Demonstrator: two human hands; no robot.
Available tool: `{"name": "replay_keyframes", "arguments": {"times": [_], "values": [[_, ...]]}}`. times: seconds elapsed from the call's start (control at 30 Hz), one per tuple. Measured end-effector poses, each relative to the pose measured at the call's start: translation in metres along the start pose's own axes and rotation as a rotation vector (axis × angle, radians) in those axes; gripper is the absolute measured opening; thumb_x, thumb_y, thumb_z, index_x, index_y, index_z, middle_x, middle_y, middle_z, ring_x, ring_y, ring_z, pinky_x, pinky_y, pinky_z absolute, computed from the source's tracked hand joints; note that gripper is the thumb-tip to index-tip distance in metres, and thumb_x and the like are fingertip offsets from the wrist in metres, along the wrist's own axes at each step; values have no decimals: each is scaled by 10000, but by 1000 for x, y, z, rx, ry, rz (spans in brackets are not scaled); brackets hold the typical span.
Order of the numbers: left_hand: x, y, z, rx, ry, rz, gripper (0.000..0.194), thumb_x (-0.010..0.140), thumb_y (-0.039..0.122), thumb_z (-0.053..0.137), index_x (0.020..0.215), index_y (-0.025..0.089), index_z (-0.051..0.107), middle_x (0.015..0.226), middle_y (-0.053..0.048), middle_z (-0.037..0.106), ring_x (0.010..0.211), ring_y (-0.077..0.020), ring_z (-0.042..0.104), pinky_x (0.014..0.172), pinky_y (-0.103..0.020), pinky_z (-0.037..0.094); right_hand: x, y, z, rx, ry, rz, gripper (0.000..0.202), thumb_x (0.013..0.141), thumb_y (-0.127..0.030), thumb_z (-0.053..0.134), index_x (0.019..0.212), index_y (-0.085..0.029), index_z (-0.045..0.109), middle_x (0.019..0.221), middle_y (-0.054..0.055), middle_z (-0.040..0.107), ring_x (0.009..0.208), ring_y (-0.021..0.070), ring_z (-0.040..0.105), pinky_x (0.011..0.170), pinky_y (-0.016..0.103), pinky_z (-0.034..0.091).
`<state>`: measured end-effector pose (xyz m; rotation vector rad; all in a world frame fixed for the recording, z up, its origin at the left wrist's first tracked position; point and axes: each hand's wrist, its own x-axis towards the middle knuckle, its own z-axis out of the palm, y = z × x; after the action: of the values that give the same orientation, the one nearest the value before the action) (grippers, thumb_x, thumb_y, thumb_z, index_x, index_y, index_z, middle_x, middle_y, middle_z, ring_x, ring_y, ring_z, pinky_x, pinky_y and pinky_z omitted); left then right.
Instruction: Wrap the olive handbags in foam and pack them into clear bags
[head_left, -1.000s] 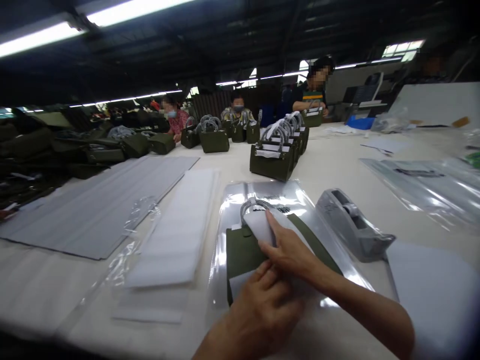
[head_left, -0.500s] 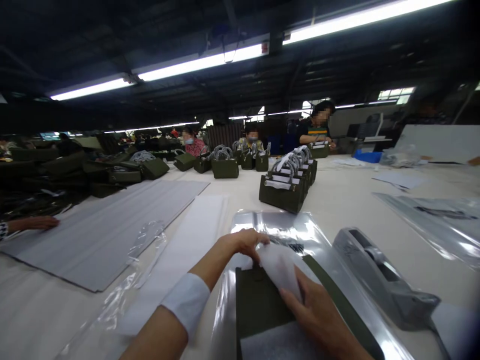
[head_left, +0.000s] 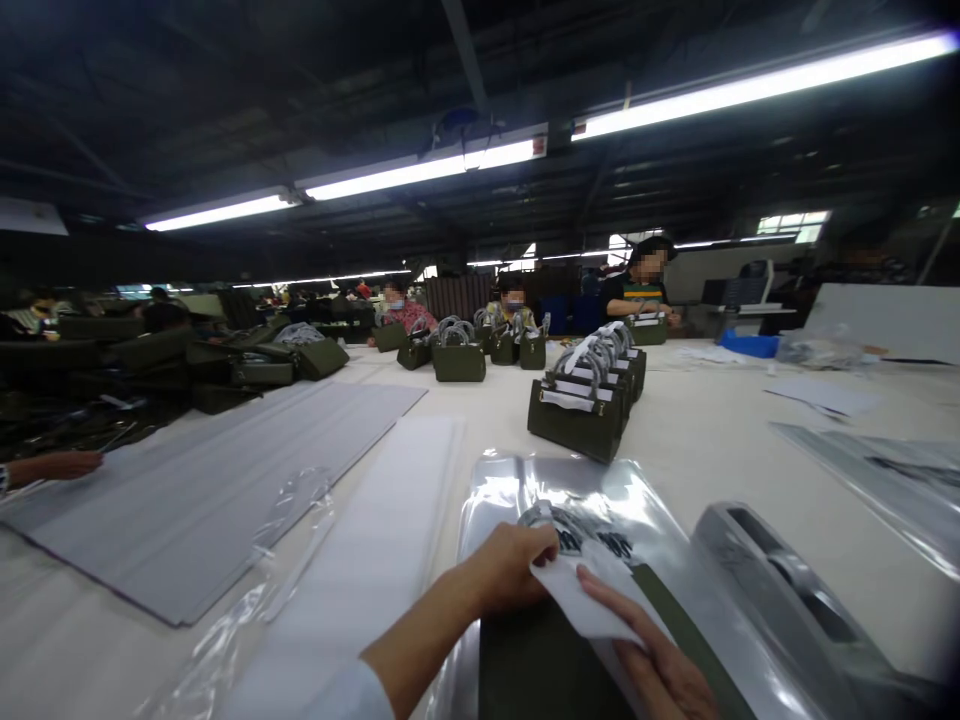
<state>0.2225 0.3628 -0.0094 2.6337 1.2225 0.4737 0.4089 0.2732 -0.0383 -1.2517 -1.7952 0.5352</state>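
Fingers (head_left: 609,598) on sheet (head_left: 568,602) over green bag (head_left: 541,660), contents hidden

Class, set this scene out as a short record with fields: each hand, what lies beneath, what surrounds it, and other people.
Left hand: pinching a corner of a white sheet
Right hand: fingers on the same white sheet
Beneath: dark green bag, on shiny plastic
Right side: grey tape dispenser
Left side: long white sheets, then a wide grey sheet
Beyond: row of green bags with wrapped handles
Other people: several across the table; another person's hand at far left
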Motion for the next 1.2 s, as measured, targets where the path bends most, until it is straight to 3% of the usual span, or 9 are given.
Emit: {"name": "replay_keyframes", "arguments": {"times": [0.27, 0.4, 0.47, 0.6, 0.73, 0.87, 0.97, 1.1, 1.2], "values": [[0, 6, -9, -303, -28, -125, 203, 690, 274, 611, 881, 207, 594, 760, 26, 629, 717, -142, 584, 666, -222, 430, 1, -15, 6, 73, -79, -54, 374, 864, -341, 452, 1217, -231, 511, 1190, 32, 555, 1110, 207, 509, 960, 354, 426], [-52, 27, -22, -367, 147, -241, 386, 786, 293, 521, 1151, 179, 474, 1158, -70, 558, 1071, -182, 513, 924, -287, 380, 3, -21, 6, 102, -109, -92, 292, 880, -316, 435, 1123, -246, 581, 1201, 7, 544, 1115, 177, 502, 979, 321, 406], [-90, 47, -25, -367, 224, -292, 286, 814, 316, 491, 1058, 170, 521, 1276, -96, 467, 1196, -196, 411, 1006, -316, 309, 0, -20, 5, 88, -96, -102, 304, 879, -302, 438, 1153, -254, 560, 1249, -8, 507, 1161, 165, 464, 1006, 309, 380], [-141, 84, -14, -390, 186, -339, 119, 758, 283, 583, 836, 192, 584, 1337, -79, 413, 1273, -231, 316, 1038, -355, 281, -4, -18, 3, 50, -125, -97, 358, 884, -274, 411, 1230, -240, 498, 1242, 0, 515, 1125, 159, 500, 974, 304, 417], [-142, 94, -10, -418, 183, -337, 63, 804, 239, 531, 827, 200, 576, 1317, -75, 442, 1265, -193, 337, 1037, -330, 289, -6, -19, 1, 32, -190, -136, 396, 883, -234, 397, 1275, -244, 447, 1234, -3, 522, 1100, 146, 521, 952, 292, 437], [-145, 89, -18, -360, 102, -384, 275, 724, 327, 642, 941, 182, 557, 1401, -129, 312, 1296, -230, 280, 1045, -362, 281, -9, -18, -3, 39, -194, -215, 380, 887, -217, 396, 1261, -250, 458, 1305, -12, 451, 1205, 125, 413, 1037, 284, 336], [-156, 91, -17, -358, 32, -379, 134, 739, 297, 623, 811, 193, 577, 1414, -88, 300, 1317, -232, 232, 1063, -371, 248, -9, -18, -4, 36, -189, -213, 361, 892, -219, 399, 1244, -257, 472, 1328, -17, 422, 1221, 115, 390, 1039, 262, 331], [-152, 94, -5, -374, 147, -385, 57, 780, 247, 564, 785, 190, 566, 1433, -55, 268, 1335, -217, 178, 1083, -368, 201, -5, -17, -4, 39, -181, -258, 368, 887, -194, 406, 1245, -245, 473, 1317, -6, 437, 1212, 119, 403, 1044, 264, 329], [-136, 86, 5, -483, 243, -467, 76, 753, 227, 591, 732, 179, 536, 1428, -77, 271, 1320, -224, 226, 1065, -367, 232, -2, -13, -6, 7, -213, -459, 413, 866, -127, 402, 1264, -218, 459, 1316, 21, 439, 1219, 145, 396, 1053, 302, 330]]}}
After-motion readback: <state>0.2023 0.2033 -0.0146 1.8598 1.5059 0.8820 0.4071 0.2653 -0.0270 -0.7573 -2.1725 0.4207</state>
